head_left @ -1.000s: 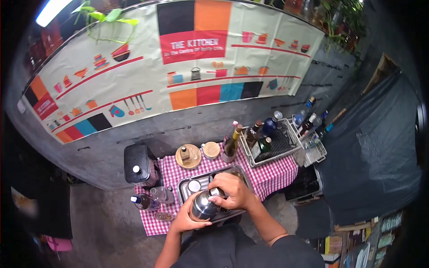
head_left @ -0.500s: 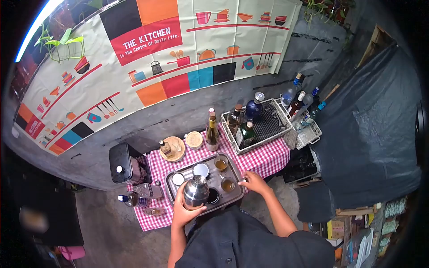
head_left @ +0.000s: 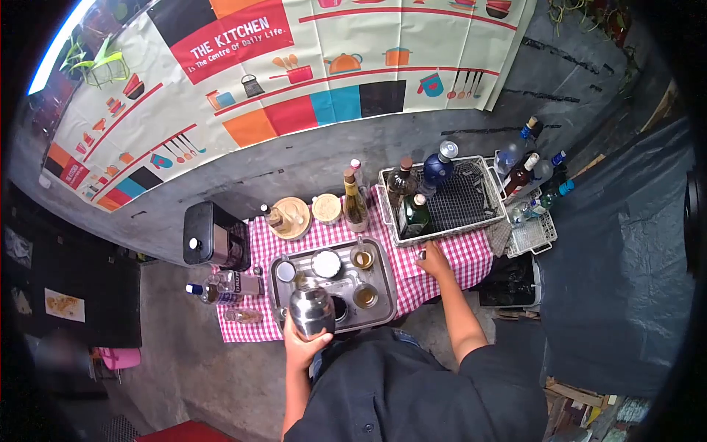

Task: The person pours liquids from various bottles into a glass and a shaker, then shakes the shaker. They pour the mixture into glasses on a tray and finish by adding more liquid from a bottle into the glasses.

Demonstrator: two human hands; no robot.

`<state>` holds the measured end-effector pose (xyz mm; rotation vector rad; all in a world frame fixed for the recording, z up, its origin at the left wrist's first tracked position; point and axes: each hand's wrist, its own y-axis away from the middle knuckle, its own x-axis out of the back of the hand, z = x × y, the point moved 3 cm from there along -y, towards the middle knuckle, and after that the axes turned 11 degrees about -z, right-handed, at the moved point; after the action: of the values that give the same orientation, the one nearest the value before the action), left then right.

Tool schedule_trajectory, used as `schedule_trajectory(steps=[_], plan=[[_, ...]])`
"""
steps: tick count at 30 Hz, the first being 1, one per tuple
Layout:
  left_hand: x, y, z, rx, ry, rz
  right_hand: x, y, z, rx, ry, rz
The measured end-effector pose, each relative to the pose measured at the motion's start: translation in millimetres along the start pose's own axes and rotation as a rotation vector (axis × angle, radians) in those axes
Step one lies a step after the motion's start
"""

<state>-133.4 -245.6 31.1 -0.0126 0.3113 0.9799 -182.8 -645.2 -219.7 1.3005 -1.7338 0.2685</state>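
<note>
My left hand [head_left: 303, 345] is wrapped round a shiny metal shaker [head_left: 311, 309], held over the near left part of a metal tray [head_left: 389, 313]. My right hand [head_left: 429, 259] is on the checked cloth in front of the wire basket, its fingers closed at a small dark thing I cannot make out. Two glass cups with amber liquid, one at the back [head_left: 362, 257] and one nearer [head_left: 364, 295], stand in the tray. A white-topped round container [head_left: 325, 263], a smaller white one [head_left: 286, 271] and a dark cup [head_left: 339, 308], partly hidden by the shaker, are there too.
A wire basket [head_left: 482, 220] with bottles stands at the back right, with more bottles beyond it. Behind the tray are a tall bottle [head_left: 356, 210], a wooden plate [head_left: 300, 231] and a light cup [head_left: 326, 209]. A black container [head_left: 210, 230] and bottles stand left.
My right hand has moved from the tray's right edge to the cloth by the basket. My left hand still holds the shaker, slightly lower left in view. The camera view has shifted.
</note>
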Motion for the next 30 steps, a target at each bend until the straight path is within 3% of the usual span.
schedule_trajectory(steps=[6, 12, 16, 17, 19, 25, 30], plan=[[0.1, -6.0, 2.6, -0.084, -0.079, 0.07, 12.8, 6.0, -9.0, 0.053, -0.015, -0.023], [-18.2, -29.6, -3.2, 0.055, -0.089, 0.008, 30.2, 57.6, -41.1, 0.006, -0.17, -0.062], [-31.3, -45.5, -21.5, -0.026, -0.309, -0.135, 49.6, 118.7, -121.3, 0.193, -0.588, -0.277], [-28.2, -46.9, -25.9, -0.038, -0.605, -0.192, 52.0, 131.3, -140.7, 0.306, -0.658, -0.293], [-34.7, -51.0, -22.7, -0.062, -0.637, -0.277, 59.8, 152.3, -177.2, 0.457, -0.824, -0.329], [-24.6, -50.4, -22.1, -0.1, -0.464, -0.441, 66.6, 171.0, -245.5, 0.595, -0.595, -0.231], [2.3, -47.4, -17.7, -0.14, -0.298, -0.445, 46.8, 172.5, -301.6, 0.63, -0.497, -0.159]])
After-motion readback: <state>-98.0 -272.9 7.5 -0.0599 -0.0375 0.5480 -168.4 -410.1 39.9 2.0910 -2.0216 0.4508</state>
